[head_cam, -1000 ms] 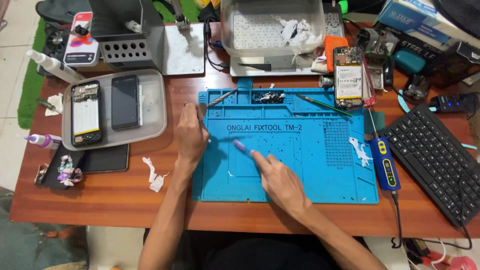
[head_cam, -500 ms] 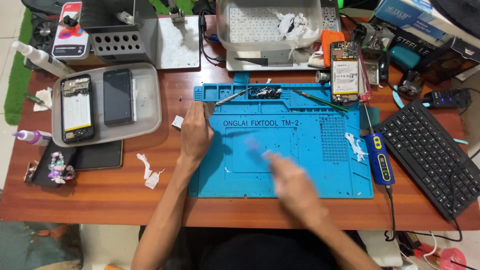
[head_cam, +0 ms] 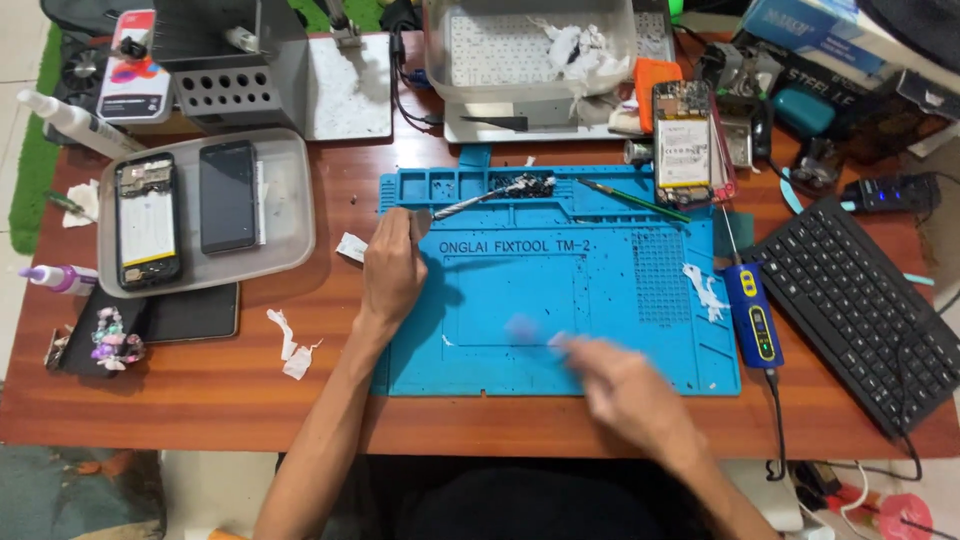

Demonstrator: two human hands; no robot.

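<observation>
Left hand (head_cam: pixel 392 268) rests flat, fingers loosely curled, pinning the left edge of the blue work mat (head_cam: pixel 600 290); nothing gripped. Right hand (head_cam: pixel 625 385), motion-blurred, crosses the mat's lower middle, grip unreadable. Mat's long axis runs left-right between both hands; 2 phones lie in the grey tray (head_cam: pixel 290 200), well left.

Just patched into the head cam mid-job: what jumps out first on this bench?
The big blue work mat fills the middle of the wooden desk. The left hand rests flat on its left edge, while the right hand is a blur over its lower part. To the left, a grey tray holds an opened phone beside a dark-screened one.
</observation>
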